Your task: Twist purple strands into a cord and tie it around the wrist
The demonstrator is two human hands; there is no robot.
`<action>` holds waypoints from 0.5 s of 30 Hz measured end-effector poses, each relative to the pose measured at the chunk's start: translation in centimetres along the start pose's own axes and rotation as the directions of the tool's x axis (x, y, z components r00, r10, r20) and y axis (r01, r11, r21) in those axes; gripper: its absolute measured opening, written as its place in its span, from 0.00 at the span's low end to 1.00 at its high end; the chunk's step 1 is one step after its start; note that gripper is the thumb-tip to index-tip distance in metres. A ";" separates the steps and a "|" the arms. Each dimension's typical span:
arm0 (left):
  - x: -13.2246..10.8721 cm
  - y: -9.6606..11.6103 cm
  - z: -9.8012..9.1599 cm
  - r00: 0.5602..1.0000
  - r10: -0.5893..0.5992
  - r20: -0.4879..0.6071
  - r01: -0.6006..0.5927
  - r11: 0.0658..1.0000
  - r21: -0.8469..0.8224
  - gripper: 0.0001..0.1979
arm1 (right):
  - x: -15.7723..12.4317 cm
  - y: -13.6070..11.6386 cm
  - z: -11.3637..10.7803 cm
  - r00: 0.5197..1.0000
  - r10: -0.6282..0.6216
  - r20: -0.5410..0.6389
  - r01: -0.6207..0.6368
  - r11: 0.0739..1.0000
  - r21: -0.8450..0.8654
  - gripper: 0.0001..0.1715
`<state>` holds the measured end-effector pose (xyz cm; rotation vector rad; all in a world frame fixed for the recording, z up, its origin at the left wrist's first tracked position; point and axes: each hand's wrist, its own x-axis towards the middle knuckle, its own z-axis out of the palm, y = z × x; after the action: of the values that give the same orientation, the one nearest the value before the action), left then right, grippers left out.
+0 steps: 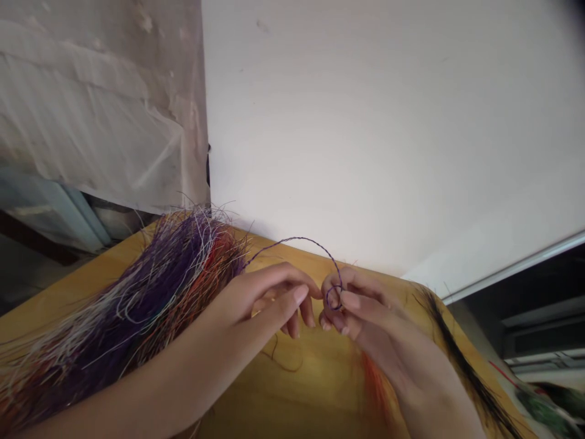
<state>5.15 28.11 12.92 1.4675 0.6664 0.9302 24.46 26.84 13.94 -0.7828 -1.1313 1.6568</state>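
**Purple Loop Pinched Over the Desk!**

There's the right hand, grip closed at the fingertips on a small loop of twisted purple cord, arcing up from a big bundle of purple, white and orange fibres on the wooden desk! The left hand sits just beside, grip half-curled, nothing showing in it. A black fibre hank lies off right.

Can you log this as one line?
left hand: near cord | right hand: pinching looped purple cord | dyed fibre bundle: on wooden table
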 end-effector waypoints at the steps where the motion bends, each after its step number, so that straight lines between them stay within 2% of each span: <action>1: 0.0 -0.1 0.0 1.000 -0.004 -0.007 0.004 1.000 0.015 0.10 | 0.0 0.0 0.1 1.000 0.004 0.006 -0.004 1.000 0.008 0.01; 6: -0.1 0.5 -0.4 0.997 0.024 -0.070 -0.015 0.992 0.129 0.09 | 0.0 0.3 0.6 0.996 0.058 0.066 -0.061 0.997 0.046 0.02; 9: -0.1 1.0 -0.6 0.996 0.085 -0.042 -0.075 0.979 0.191 0.07 | -0.1 0.6 0.9 0.995 0.079 0.067 -0.081 0.996 0.033 0.04; 12: 0.0 1.1 -0.5 0.984 0.179 -0.008 -0.171 0.949 0.264 0.05 | -0.3 0.8 1.0 0.998 0.067 0.023 -0.065 0.996 -0.058 0.05; 15: 0.1 0.8 -0.3 0.948 0.318 0.008 -0.301 0.887 0.349 0.05 | -0.1 1.0 1.2 0.996 0.025 -0.085 -0.043 0.975 -0.219 0.08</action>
<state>4.88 28.22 13.73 1.9117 0.6665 1.1383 23.12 26.29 13.49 -1.0071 -1.2644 1.5288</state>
